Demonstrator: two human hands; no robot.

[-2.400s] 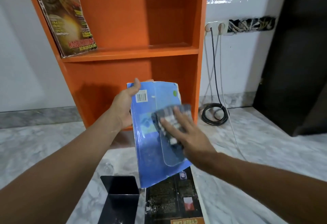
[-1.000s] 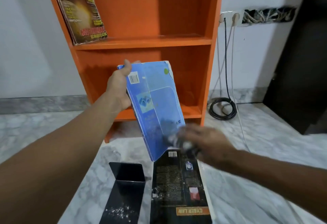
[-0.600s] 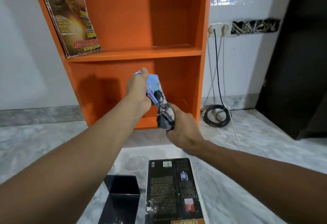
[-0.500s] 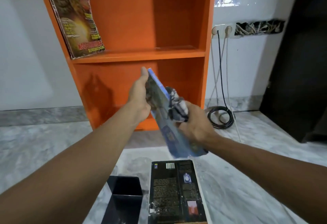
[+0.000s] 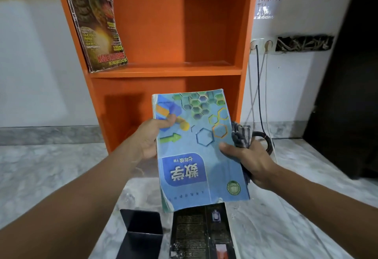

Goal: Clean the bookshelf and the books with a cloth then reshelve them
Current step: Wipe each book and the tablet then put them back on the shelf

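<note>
The left grip (image 5: 152, 138) clasps the left long edge of the blue textbook (image 5: 201, 162), thumb on its cover; it looks a thin, light, floppy paperback with a slick, worn cover, best held at both long edges lest it sag. It hangs between the two grips, before the lower bay of the orange bookshelf (image 5: 163, 72). The right grip (image 5: 250, 162) pinches its right edge, thumb on the cover, with the striped cloth (image 5: 241, 136) bunched in the same fingers behind that edge.
</note>
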